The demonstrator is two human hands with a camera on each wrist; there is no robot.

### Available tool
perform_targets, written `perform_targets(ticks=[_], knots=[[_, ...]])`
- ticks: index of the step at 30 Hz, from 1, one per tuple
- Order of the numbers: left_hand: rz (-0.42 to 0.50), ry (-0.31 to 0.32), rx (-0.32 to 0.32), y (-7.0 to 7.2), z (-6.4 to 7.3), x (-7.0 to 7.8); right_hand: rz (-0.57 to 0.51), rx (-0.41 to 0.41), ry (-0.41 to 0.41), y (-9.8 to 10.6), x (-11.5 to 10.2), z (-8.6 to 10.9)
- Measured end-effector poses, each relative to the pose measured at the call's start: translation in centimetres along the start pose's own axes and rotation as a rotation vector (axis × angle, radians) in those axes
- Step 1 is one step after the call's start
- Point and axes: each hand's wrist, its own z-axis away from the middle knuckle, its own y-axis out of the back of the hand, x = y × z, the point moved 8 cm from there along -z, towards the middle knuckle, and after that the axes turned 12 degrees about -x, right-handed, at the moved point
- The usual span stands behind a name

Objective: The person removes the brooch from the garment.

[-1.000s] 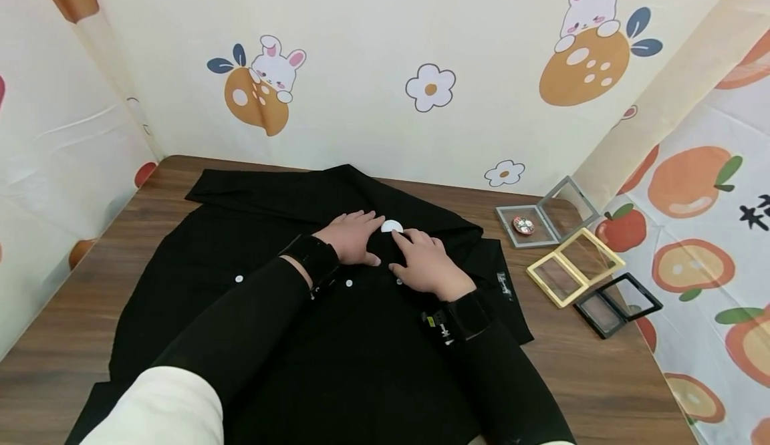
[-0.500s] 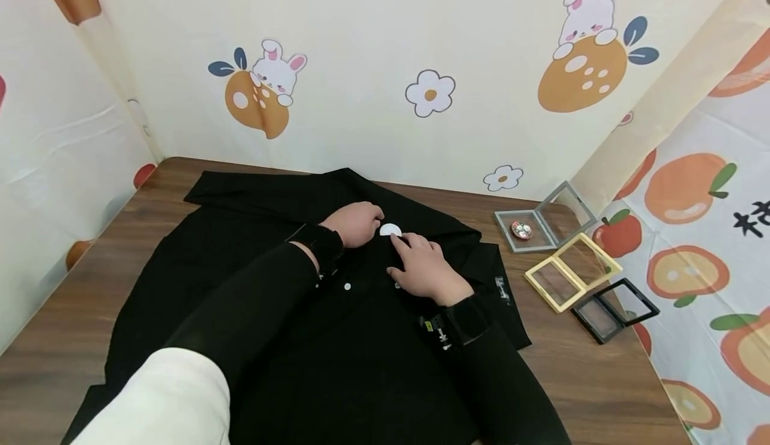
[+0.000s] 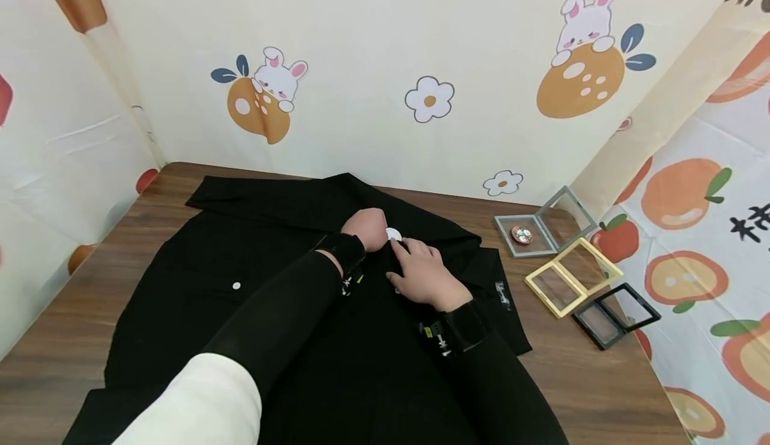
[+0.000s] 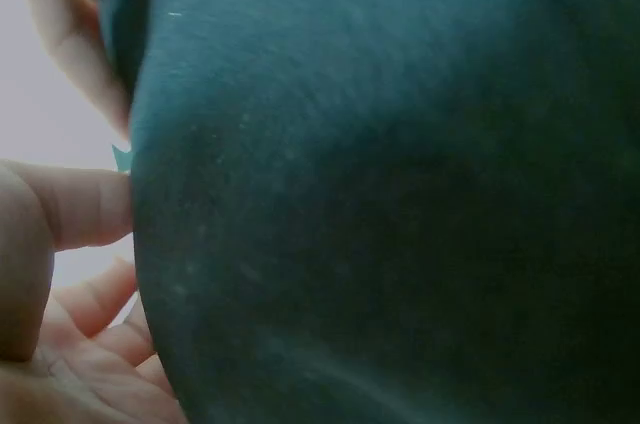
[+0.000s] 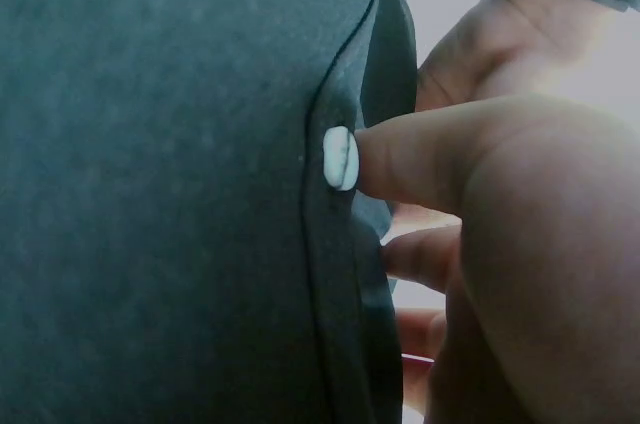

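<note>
A black shirt (image 3: 252,251) with white buttons (image 3: 236,286) lies spread over the table. At the upper middle of its front, a small white rounded piece (image 3: 394,234) shows between the two hands. My left hand (image 3: 368,228) is curled beside it, gripping the dark cloth; the left wrist view has the thumb (image 4: 90,206) at the fabric edge, fingers below. My right hand (image 3: 426,274) holds the shirt from the other side, index finger at the white piece. In the right wrist view, the thumb (image 5: 415,156) is against a white button (image 5: 341,158), with fingers behind the cloth.
On the right stand three opened clear-windowed cases: a grey one (image 3: 525,253) with a round patterned badge (image 3: 521,234) in it, a yellow one (image 3: 573,286) and a black one (image 3: 601,339). Printed curtains (image 3: 361,131) surround the brown wooden table (image 3: 577,391).
My left hand has drawn its spread fingers in and moved right, close to the white piece, covering part of it. The right hand has stayed nearly still. The view has tilted slightly.
</note>
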Motion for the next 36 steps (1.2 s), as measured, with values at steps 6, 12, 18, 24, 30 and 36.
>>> perform_targets(ticks=[6,12,18,24,30,36], knots=[[0.016,0.038,0.031,0.1,-0.4,-0.3,0.002,-0.008,0.004,0.0,-0.2,-0.1],[0.048,0.022,0.048,0.0,-0.9,-0.4,0.015,-0.012,-0.022,-0.2,0.2,0.1],[0.067,0.016,0.069,0.2,-1.2,-0.7,0.018,-0.007,-0.012,-0.1,0.1,0.1],[0.078,0.025,0.068,0.6,-1.1,-1.2,0.010,-0.017,-0.016,-0.1,-0.1,0.1],[0.084,0.028,0.059,0.9,-0.6,-1.7,-0.006,-0.009,-0.007,-0.1,-0.2,0.2],[0.093,0.005,0.066,1.2,-0.7,-2.6,-0.011,-0.007,0.003,-0.1,0.0,0.2]])
